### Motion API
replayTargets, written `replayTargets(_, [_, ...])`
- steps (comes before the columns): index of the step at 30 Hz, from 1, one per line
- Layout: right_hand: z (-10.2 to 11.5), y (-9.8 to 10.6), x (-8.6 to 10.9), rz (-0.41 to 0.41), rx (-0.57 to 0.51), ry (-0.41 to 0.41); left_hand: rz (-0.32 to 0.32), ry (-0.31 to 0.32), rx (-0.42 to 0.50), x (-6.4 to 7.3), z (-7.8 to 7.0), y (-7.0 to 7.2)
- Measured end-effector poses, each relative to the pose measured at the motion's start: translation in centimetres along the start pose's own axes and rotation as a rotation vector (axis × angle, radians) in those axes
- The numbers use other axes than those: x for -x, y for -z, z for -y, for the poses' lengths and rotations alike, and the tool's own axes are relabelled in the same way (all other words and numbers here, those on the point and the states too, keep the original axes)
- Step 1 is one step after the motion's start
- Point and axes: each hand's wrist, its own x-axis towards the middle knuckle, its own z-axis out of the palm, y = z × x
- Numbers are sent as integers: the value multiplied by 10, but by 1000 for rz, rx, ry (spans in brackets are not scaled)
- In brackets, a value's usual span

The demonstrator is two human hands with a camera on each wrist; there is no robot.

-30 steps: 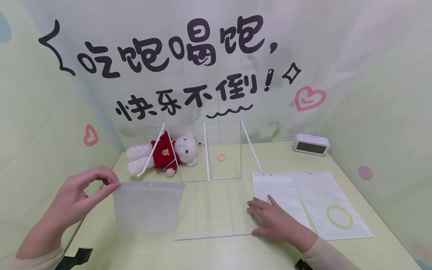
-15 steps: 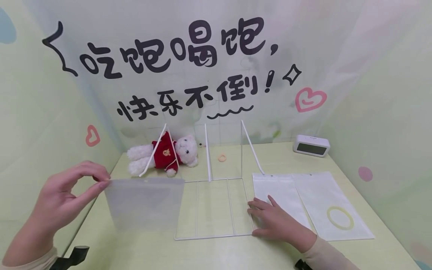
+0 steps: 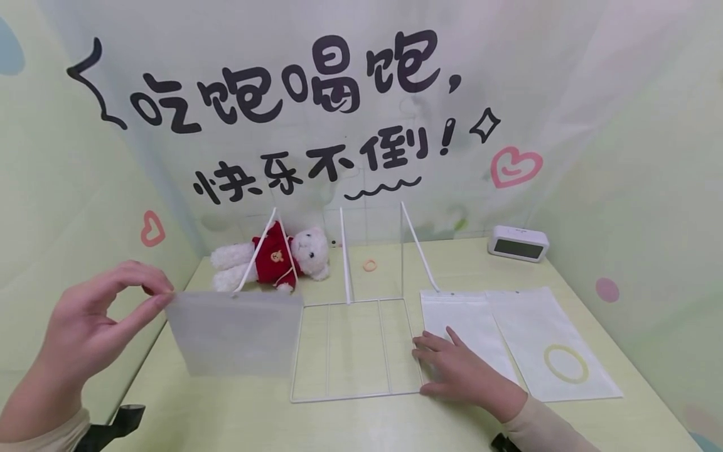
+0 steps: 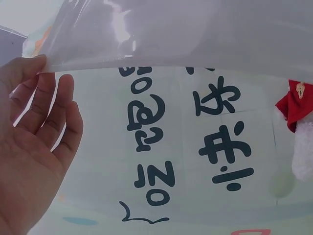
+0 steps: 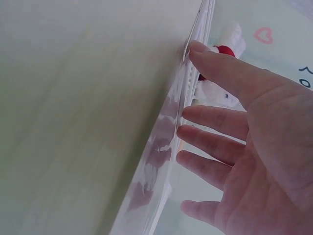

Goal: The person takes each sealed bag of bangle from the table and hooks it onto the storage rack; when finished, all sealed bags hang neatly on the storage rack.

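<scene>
My left hand (image 3: 107, 326) pinches the upper left corner of a frosted plastic bag (image 3: 240, 336) between thumb and forefinger. The bag hangs in the air to the left of a white wire rack (image 3: 346, 257), its right edge alongside the rack's base. In the left wrist view the bag (image 4: 171, 34) spans the top, the other fingers held loosely below the pinch. My right hand (image 3: 465, 370) lies at the right side of the rack's base, fingertips against the wire. Its fingers look extended and spread in the right wrist view, touching the rack's edge and a clear plastic edge.
Two white bags (image 3: 452, 311) lie side by side at the right, a pale yellow ring (image 3: 566, 364) on the outer one. Behind the rack are a plush bear (image 3: 273, 254) in red and a small orange ring (image 3: 369, 265). A white digital clock (image 3: 518, 243) stands back right.
My left hand has moved left and slightly up, raising the bag's left side and drawing it leftward. The right hand has stayed at the rack's edge.
</scene>
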Motion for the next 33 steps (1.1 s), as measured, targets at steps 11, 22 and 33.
replayTargets(11, [2, 2, 0, 11, -7, -14, -34, 15, -81, 0, 11, 0])
replayTargets(22, [1, -2, -1, 10, -14, -16, -90, 154, -406, 12, 46, 3])
replayTargets(33, [-1, -3, 0, 14, -17, -19, -119, 284, -479, 14, 76, 3])
